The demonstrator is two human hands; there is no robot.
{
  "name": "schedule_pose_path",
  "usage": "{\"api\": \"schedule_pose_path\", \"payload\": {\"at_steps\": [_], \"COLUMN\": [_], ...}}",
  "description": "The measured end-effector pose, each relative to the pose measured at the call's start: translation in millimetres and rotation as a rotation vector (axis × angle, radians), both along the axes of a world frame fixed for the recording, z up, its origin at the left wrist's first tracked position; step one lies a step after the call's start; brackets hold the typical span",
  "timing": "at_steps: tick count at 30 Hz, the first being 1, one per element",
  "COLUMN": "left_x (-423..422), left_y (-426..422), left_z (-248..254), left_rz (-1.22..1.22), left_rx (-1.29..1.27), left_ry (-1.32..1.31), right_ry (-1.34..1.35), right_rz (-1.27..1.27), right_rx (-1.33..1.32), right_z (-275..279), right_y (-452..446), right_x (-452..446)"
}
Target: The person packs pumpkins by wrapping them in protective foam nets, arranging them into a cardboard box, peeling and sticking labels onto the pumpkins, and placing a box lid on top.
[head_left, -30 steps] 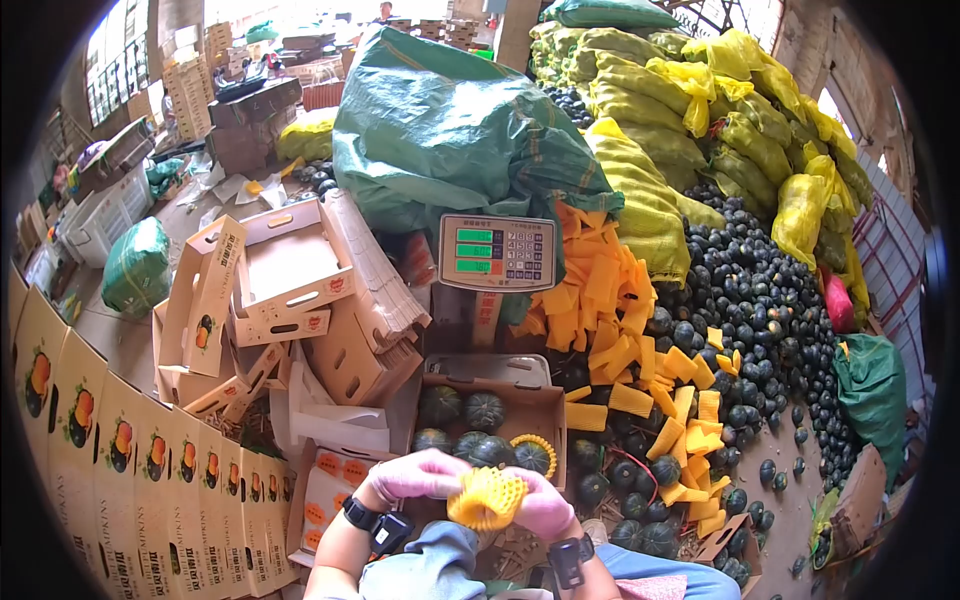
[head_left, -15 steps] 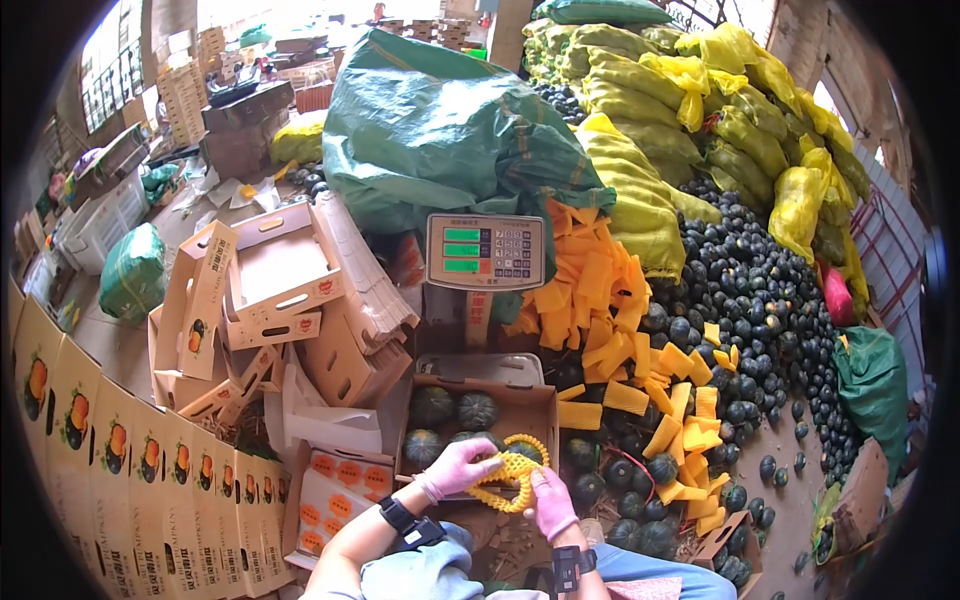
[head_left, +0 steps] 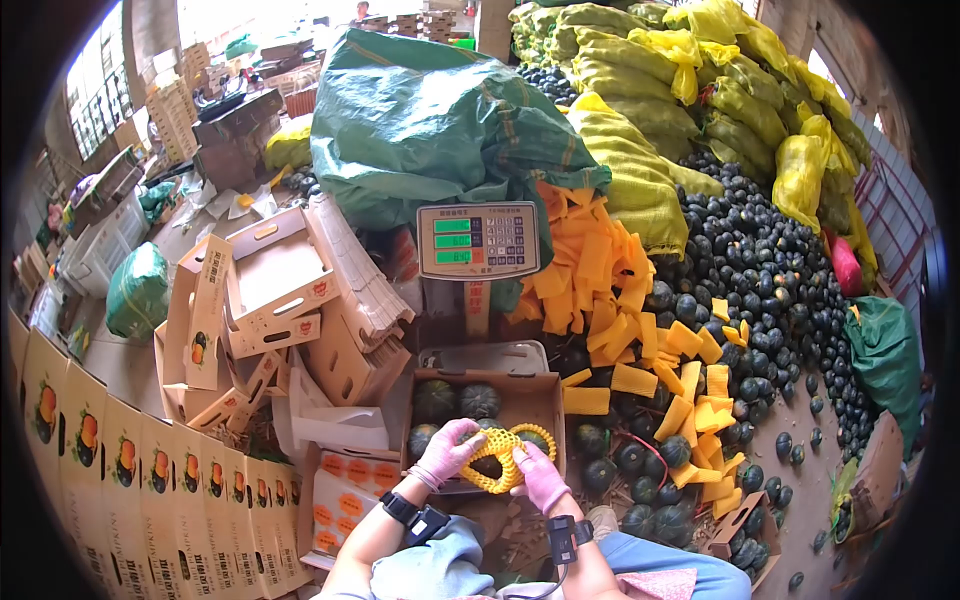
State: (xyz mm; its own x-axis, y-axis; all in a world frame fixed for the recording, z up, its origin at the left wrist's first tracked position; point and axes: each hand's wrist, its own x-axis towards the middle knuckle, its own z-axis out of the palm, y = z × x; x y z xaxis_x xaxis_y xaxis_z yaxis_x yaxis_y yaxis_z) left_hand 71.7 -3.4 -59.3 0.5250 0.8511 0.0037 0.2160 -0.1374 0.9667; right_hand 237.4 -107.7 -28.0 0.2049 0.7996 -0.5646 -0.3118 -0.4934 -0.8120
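Note:
Both hands wear pink gloves and meet over the near edge of an open cardboard box (head_left: 545,392) holding several dark green pumpkins (head_left: 435,400). My left hand (head_left: 447,455) pinches the left side of a yellow foam net (head_left: 490,462). The right side of the net is gripped by my right hand (head_left: 541,477). The net is spread into a ring, with a dark gap showing through its middle. Just behind it, another yellow net surrounds a pumpkin (head_left: 535,438) in the box.
A scale display (head_left: 478,241) stands behind the box. Flattened orange foam nets (head_left: 610,390) and loose pumpkins (head_left: 770,320) lie right. Empty cartons (head_left: 275,270) and a box of stickered sheets (head_left: 345,495) are at left. Printed cartons (head_left: 120,460) line the left edge.
The foam net, bunched up a second ago, is now spread into a ring between both hands. Both hands have moved up slightly toward the box. The view has shifted a little.

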Motion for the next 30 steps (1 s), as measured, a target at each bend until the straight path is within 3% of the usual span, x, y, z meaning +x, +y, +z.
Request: {"api": "schedule_pose_path", "payload": {"at_steps": [3,6,14,16,17,26,30], "left_x": [-6.5,-16.9,-42.6,-44.7,-45.9,-59.4,-63.3], "left_y": [-0.7,-2.1,1.2,5.0,5.9,1.0,-0.5], "left_z": [3.4,8.4,35.4,39.4,42.7,28.6,30.5], "left_rz": [-0.097,-0.101,-0.152,-0.178,-0.191,-0.132,-0.119], "left_rx": [-0.379,-0.376,-0.447,-0.427,-0.416,-0.529,-0.461], "left_ry": [-0.199,-0.216,-0.612,-0.676,-0.696,-0.701,-0.655], "right_ry": [0.024,-0.065,-0.286,-0.207,-0.02,0.08,0.085], "right_rz": [-0.011,0.033,0.038,0.041,0.071,0.183,0.143], "right_rx": [-0.004,0.054,0.387,0.458,0.365,0.352,0.388], "right_z": [-2.7,-2.5,8.4,20.6,36.7,34.5,30.0], "right_y": [1.1,3.6,6.8,10.3,8.7,5.4,3.0], "right_x": [-0.7,-7.8,-30.8,-33.7,-33.1,-36.3,-39.9]}}
